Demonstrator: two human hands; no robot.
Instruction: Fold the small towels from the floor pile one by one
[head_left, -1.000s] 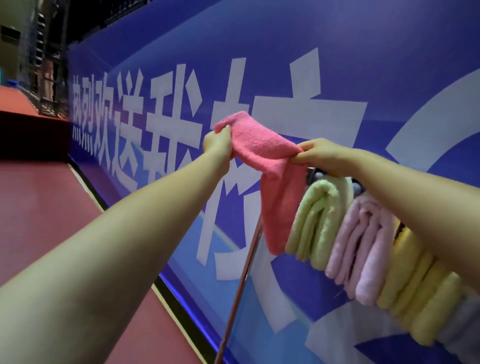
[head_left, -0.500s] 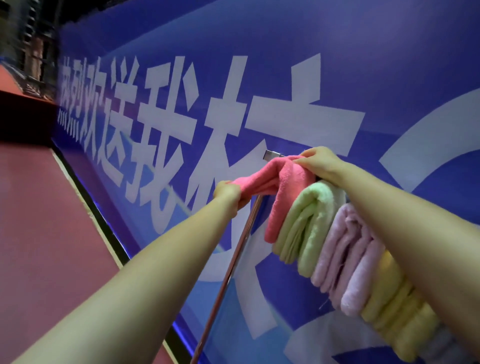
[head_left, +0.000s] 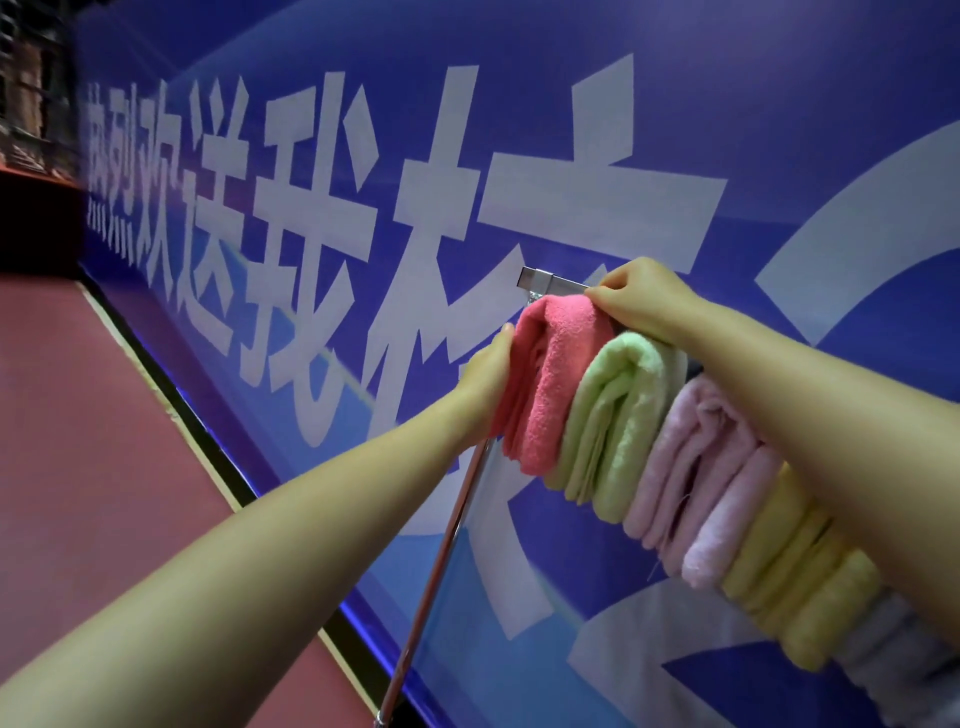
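The folded pink towel (head_left: 550, 384) hangs over the metal rail (head_left: 550, 278), at its end, touching the green towel (head_left: 613, 421) on the side away from that end. The right hand (head_left: 641, 304) pinches the towel's top edge at the rail; the left hand (head_left: 485, 374) presses its outer side, fingers hidden. Judged best: square both halves evenly, snug against the green towel, before letting go.

Single head view, looking forward-down, close along towel rail (head_left: 550, 279)
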